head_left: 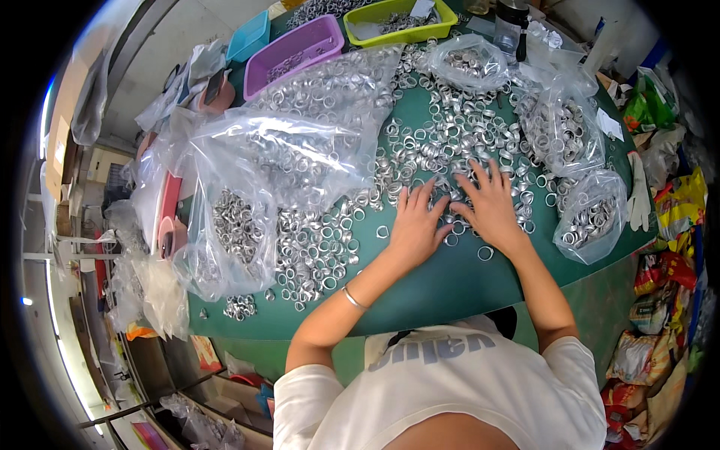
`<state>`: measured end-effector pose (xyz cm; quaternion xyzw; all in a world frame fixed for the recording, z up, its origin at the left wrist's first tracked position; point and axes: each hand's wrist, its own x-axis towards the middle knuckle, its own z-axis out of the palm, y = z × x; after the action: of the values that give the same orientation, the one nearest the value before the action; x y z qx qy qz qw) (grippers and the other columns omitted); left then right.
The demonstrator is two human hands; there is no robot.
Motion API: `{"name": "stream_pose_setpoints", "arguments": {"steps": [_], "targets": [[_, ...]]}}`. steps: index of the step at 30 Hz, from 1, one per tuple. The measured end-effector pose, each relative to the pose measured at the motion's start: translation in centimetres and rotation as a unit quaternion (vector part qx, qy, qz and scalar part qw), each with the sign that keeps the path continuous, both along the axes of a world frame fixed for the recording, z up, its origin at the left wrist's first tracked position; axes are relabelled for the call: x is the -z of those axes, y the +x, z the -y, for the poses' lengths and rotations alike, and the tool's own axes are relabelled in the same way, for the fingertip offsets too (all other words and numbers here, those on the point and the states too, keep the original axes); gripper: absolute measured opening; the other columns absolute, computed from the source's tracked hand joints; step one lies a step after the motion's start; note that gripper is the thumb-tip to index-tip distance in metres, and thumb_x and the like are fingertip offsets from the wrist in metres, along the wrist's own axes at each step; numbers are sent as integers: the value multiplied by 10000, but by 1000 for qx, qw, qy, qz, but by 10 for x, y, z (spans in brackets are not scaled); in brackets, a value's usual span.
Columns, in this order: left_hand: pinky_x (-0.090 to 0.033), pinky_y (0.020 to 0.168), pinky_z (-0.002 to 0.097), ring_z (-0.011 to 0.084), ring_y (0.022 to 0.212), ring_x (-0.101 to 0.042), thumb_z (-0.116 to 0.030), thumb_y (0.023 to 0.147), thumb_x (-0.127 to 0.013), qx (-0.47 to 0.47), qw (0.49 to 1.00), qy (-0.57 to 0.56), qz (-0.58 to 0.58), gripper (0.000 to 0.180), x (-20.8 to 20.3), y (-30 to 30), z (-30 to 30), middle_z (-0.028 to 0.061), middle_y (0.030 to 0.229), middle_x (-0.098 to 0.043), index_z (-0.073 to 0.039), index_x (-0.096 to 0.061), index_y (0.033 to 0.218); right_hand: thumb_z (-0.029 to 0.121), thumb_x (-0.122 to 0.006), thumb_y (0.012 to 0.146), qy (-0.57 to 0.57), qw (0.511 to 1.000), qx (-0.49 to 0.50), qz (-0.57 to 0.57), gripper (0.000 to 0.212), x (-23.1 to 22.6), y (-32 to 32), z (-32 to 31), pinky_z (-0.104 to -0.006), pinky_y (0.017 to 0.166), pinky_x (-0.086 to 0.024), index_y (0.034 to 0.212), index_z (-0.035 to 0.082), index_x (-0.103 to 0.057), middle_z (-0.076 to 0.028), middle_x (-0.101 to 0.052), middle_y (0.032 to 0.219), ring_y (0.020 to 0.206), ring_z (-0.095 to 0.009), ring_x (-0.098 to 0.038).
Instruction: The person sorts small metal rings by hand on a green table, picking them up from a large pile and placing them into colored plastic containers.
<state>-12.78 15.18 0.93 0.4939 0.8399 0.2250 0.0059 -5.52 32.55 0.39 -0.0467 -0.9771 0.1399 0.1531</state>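
Observation:
A broad heap of silver metal rings (450,139) lies across the green tabletop (427,289). At the heap's near edge, my left hand (415,225) rests with its fingers spread and their tips among the rings. Beside it, my right hand (491,206) reaches into the same heap, fingers apart and pointing away from me. Both hands are open, and I see nothing gripped in either. The two thumbs come close together over a few rings. One single ring (485,253) lies just below my right hand, and another ring (382,232) is left of my left hand.
A large clear plastic bag (300,142) covers rings on the left. More bags of rings (240,225) stand at the near left, and on the right (592,217). A purple basin (295,56), a yellow-green basin (401,22) and a clear bottle (510,30) stand along the far edge.

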Motion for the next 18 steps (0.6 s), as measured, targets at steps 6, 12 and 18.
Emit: {"name": "stream_pose_setpoints", "arguments": {"steps": [6, 12, 18], "targets": [[-255, 1030, 602, 302, 1191, -434, -150, 804, -647, -86, 996, -18, -16, 487, 9, 25, 44, 123, 1296, -452, -83, -496, 1262, 352, -743, 732, 4, 987, -147, 63, 604, -21, 26, 42, -573, 1043, -261, 1247, 101, -550, -108, -417, 1370, 1321, -381, -300], [-250, 1037, 601, 329, 1205, -418, -5, 762, -592, -132, 991, -24, 29, 499, 5, 52, 88, 127, 1296, -447, -78, -513, 1249, 125, -727, 718, -92, 963, -243, 73, 439, -21, 47, 25, -524, 1080, -241, 1137, 119, -595, -25, -452, 1386, 1346, -257, -344], [-256, 1050, 571, 359, 1255, -390, -53, 804, -626, -169, 981, 76, 50, 413, -5, 50, 93, 130, 1337, -436, -57, -547, 1209, 196, -703, 777, -165, 984, -65, -27, 479, -26, 45, 36, -533, 1082, -225, 1226, 108, -562, -109, -413, 1406, 1338, -326, -336]]}}
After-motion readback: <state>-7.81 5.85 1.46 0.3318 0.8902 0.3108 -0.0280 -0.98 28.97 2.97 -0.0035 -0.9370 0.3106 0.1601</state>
